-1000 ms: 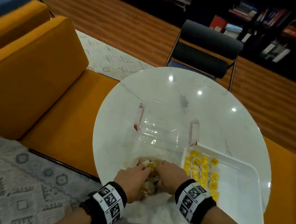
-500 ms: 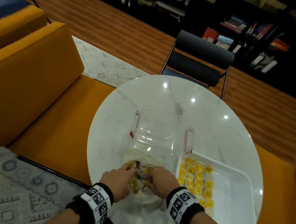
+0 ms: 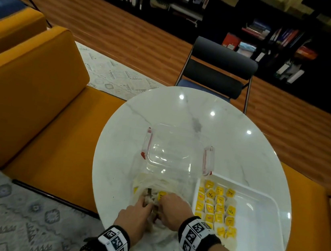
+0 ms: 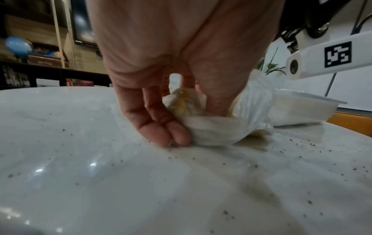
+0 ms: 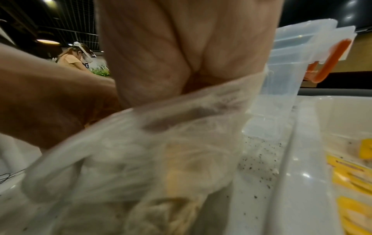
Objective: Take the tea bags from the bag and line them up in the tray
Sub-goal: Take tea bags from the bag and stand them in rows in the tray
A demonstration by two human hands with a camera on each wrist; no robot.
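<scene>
A clear plastic bag (image 3: 152,184) of tea bags lies near the table's near edge, left of the white tray (image 3: 268,233). Rows of yellow-tagged tea bags (image 3: 216,207) fill the tray's left part. My left hand (image 3: 146,201) grips the bag's bunched plastic (image 4: 221,130), with its fingers (image 4: 171,127) curled round it and their tips on the tabletop. My right hand (image 3: 166,203) reaches down into the bag's mouth. In the right wrist view the bag's film (image 5: 161,151) covers its fingers, so what they hold is hidden.
An empty clear container (image 3: 176,150) with red handles stands just behind the bag, touching the tray's far left corner. Dark tea specks (image 4: 292,143) dot the round marble table (image 3: 233,134). A black chair (image 3: 217,73) stands beyond the table and orange seats (image 3: 37,98) flank it.
Both hands have stayed at the bag's mouth, shifting slightly as they work the plastic. The head view has tilted up. The tea bags in the tray have not moved.
</scene>
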